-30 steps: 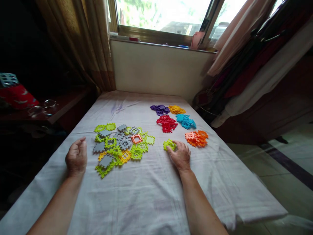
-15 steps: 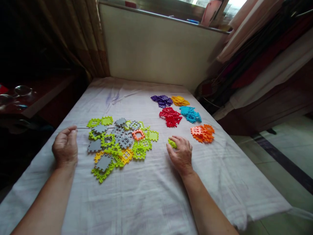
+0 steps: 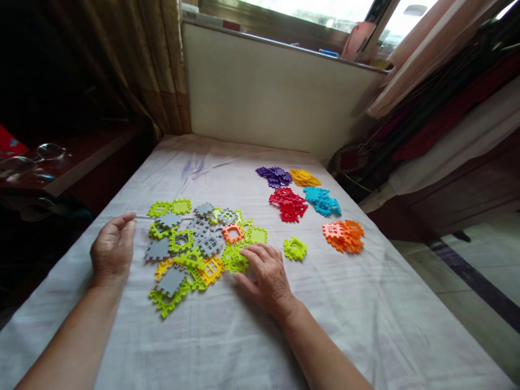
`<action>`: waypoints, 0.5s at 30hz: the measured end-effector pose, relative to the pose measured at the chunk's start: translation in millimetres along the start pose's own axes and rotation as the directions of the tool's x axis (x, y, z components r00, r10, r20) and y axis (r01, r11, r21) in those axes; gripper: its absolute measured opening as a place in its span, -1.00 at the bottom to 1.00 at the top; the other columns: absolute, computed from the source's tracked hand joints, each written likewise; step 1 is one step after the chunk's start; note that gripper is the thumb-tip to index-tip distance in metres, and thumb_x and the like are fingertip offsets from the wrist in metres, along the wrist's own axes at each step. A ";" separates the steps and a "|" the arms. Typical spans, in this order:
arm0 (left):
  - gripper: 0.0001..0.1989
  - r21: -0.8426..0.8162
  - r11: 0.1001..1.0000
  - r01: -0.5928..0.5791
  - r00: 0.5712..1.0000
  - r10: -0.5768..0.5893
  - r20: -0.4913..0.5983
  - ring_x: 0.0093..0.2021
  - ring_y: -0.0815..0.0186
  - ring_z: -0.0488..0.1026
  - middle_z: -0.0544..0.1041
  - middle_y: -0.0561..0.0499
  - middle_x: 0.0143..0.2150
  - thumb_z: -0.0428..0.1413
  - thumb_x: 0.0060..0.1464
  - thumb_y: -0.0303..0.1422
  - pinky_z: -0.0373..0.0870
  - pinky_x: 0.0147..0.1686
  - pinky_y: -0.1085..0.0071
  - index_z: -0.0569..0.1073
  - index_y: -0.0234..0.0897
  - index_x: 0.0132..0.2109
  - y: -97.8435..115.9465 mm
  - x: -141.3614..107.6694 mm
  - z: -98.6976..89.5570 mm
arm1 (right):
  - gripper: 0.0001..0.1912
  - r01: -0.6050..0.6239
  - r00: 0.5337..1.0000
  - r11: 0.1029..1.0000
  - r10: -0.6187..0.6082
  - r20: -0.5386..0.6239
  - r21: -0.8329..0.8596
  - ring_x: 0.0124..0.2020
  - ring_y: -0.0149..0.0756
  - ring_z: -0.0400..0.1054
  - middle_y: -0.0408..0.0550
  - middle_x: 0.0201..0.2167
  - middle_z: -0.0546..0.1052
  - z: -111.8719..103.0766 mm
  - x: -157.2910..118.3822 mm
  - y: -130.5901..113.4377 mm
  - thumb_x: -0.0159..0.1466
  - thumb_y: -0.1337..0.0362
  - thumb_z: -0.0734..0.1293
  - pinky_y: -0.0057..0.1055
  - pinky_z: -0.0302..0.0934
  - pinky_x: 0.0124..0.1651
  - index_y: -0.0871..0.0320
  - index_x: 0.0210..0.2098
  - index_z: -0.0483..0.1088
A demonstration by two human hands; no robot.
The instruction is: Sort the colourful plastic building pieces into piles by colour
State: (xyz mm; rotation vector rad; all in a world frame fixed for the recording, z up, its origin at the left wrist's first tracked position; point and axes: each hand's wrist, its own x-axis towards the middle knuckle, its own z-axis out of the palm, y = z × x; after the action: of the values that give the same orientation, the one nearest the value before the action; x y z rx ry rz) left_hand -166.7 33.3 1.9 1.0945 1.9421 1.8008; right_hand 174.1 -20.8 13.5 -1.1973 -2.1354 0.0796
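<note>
My right hand [image 3: 266, 275] is over the right edge of a mixed pile of toothed plastic building tiles, its thumb and fingers apart around a lime green tile [image 3: 234, 257], with no grip on it. Grey tiles [image 3: 157, 250], lime green ones, a few yellow ones [image 3: 212, 269] and an orange frame tile [image 3: 233, 233] overlap in this pile. Separately, a small lime green stack [image 3: 295, 248] lies to the right of my right hand. My left hand [image 3: 114, 248] rests on the cloth left of the pile, fingers curled together, with nothing visible in them.
Sorted heaps of tiles lie at the right: purple [image 3: 274, 176], yellow [image 3: 305, 177], red [image 3: 288, 204], blue [image 3: 323, 201] and orange [image 3: 344, 236]. A white cloth [image 3: 195, 346] covers the table. Eyeglasses [image 3: 51, 152] lie on a dark side surface at the left.
My right hand has let go of the lime green tile at the separate stack and moved left to the mixed pile. My left hand stays beside the pile. The camera view has tilted slightly upward.
</note>
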 end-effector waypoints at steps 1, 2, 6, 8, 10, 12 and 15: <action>-0.53 0.000 1.000 0.000 1.000 0.000 -0.001 -0.02 0.18 0.52 0.60 -0.12 -0.05 0.16 -0.02 -0.13 0.34 0.19 0.15 0.56 -0.30 -0.01 0.1 0.1 -0.1 | -0.62 -0.018 0.999 1.000 0.017 -0.040 -0.017 0.06 -0.11 0.34 -0.02 -0.02 0.57 -2.9 0.0 5.3 0.23 0.13 0.42 -0.18 0.10 0.15 0.09 0.02 0.43; -0.53 0.001 1.000 0.000 1.000 0.000 -0.002 -0.02 0.17 0.52 0.60 -0.12 -0.05 0.16 -0.02 -0.12 0.34 0.19 0.13 0.56 -0.29 -0.01 0.0 0.3 -0.2 | -0.63 -0.050 0.995 0.998 0.046 -0.086 -0.042 0.06 -0.12 0.34 -0.01 -0.02 0.57 -6.8 -0.2 12.4 0.25 0.13 0.40 -0.18 0.09 0.15 0.09 0.02 0.43; -0.52 0.012 1.000 -0.001 1.000 0.001 -0.004 0.02 0.12 0.52 0.60 -0.14 -0.03 0.15 -0.02 -0.11 0.32 0.20 0.07 0.56 -0.29 -0.01 -0.2 0.2 -0.2 | -0.66 -0.296 0.933 0.939 0.245 -0.262 -0.178 0.02 -0.09 0.35 0.04 -0.06 0.57 -27.1 -4.8 53.3 0.29 0.08 0.34 -0.18 0.11 0.10 0.11 -0.02 0.46; -0.51 0.008 1.000 0.002 1.000 -0.002 0.001 0.04 0.09 0.51 0.60 -0.16 -0.01 0.15 -0.03 -0.11 0.31 0.21 0.05 0.56 -0.30 -0.01 0.2 0.0 -0.2 | -0.65 -0.417 0.891 0.881 0.346 -0.295 -0.226 -0.02 -0.07 0.36 0.06 -0.09 0.58 -34.5 -8.2 72.5 0.28 0.05 0.34 -0.18 0.11 0.06 0.13 -0.05 0.48; -0.50 0.010 1.000 0.001 1.000 -0.001 0.007 0.06 0.07 0.51 0.60 -0.17 0.00 0.15 -0.03 -0.11 0.31 0.21 0.04 0.56 -0.30 0.00 -0.1 0.2 -0.4 | -0.64 -0.494 0.858 0.832 0.419 -0.297 -0.252 -0.04 -0.07 0.36 0.07 -0.11 0.58 -37.6 -10.7 84.7 0.26 0.04 0.35 -0.18 0.11 0.04 0.13 -0.07 0.50; -0.49 0.018 1.000 -0.005 1.000 0.004 0.009 0.06 0.06 0.52 0.60 -0.18 0.01 0.15 -0.03 -0.10 0.32 0.21 0.03 0.55 -0.30 0.01 -1.8 1.1 -0.9 | -0.65 -0.530 0.841 0.805 0.461 -0.281 -0.266 -0.05 -0.07 0.36 0.06 -0.12 0.59 -36.7 -11.6 89.3 0.24 0.05 0.38 -0.19 0.10 0.03 0.12 -0.08 0.51; -0.49 0.064 0.997 -0.053 0.999 0.052 0.014 0.02 0.06 0.54 0.61 -0.18 -0.01 0.12 0.01 -0.08 0.38 0.16 0.04 0.55 -0.30 0.02 -7.5 3.6 -1.8 | -0.68 -0.543 0.838 0.788 0.485 -0.251 -0.289 -0.05 -0.08 0.35 0.05 -0.12 0.58 -32.5 -11.4 88.8 0.23 0.08 0.40 -0.20 0.10 0.02 0.12 -0.10 0.52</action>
State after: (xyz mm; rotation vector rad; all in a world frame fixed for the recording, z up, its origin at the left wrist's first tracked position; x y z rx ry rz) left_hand -172.9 34.9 -3.8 1.1850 1.9951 1.7640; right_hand 262.2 13.0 0.2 -1.9134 -1.6610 -0.1634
